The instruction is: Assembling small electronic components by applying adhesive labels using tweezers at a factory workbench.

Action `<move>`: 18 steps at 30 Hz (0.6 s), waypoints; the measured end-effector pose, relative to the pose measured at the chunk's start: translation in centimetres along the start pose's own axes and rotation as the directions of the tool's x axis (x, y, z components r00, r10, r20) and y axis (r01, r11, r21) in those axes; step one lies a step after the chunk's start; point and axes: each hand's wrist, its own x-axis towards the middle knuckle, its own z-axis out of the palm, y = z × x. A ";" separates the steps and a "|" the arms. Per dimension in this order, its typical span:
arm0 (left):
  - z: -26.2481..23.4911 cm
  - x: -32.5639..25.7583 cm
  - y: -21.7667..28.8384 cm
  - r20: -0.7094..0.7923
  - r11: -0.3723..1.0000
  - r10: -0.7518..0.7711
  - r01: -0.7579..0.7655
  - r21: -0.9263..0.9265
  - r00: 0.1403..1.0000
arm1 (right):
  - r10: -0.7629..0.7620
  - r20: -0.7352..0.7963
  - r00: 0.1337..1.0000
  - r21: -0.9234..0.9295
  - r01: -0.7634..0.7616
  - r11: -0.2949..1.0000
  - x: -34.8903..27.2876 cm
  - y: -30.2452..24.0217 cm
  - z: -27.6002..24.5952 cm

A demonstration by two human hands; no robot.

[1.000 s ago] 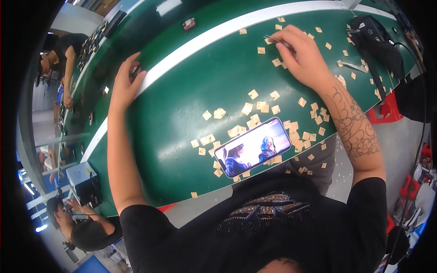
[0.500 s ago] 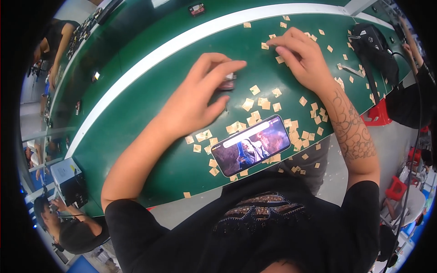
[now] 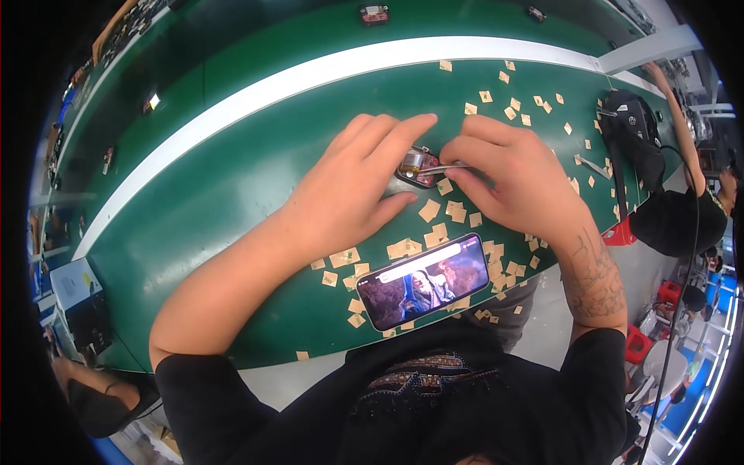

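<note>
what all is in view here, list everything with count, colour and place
small part: one, dark with a metal can on it, on the belt between the two hands
tweezers: one pair, silver, tips at the small part, in the right hand
paper squares: many, tan, scattered over the belt, thickest around the phone
phone: one, dark frame, screen lit, flat at the near edge of the belt
belt: one, green with a white stripe, curving across the view
black bag: one, on the belt at the far right
other small parts: a few, dark, far up the belt
co-worker's arm: one, far right
left hand: one, fingers on the small part
right hand: one, gripping the tweezers
</note>
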 end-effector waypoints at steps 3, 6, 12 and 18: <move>-0.2 -0.1 0.2 0.019 1.000 -0.013 0.013 0.004 1.000 | -0.003 0.027 1.000 -0.008 0.003 1.000 0.7 -0.5 -0.7; 0.1 -0.1 -0.4 0.009 1.000 0.010 -0.010 -0.007 1.000 | 0.103 0.013 0.995 0.230 -0.103 0.968 1.3 -0.4 -1.3; -0.2 0.4 -1.4 -0.143 0.997 -0.018 0.028 0.071 0.990 | 0.164 -0.011 0.986 0.284 -0.155 0.946 0.1 1.1 0.6; 0.8 0.2 -0.2 -0.042 0.998 -0.001 0.004 0.067 0.999 | 0.228 0.066 0.971 0.300 -0.237 0.924 0.4 0.6 1.5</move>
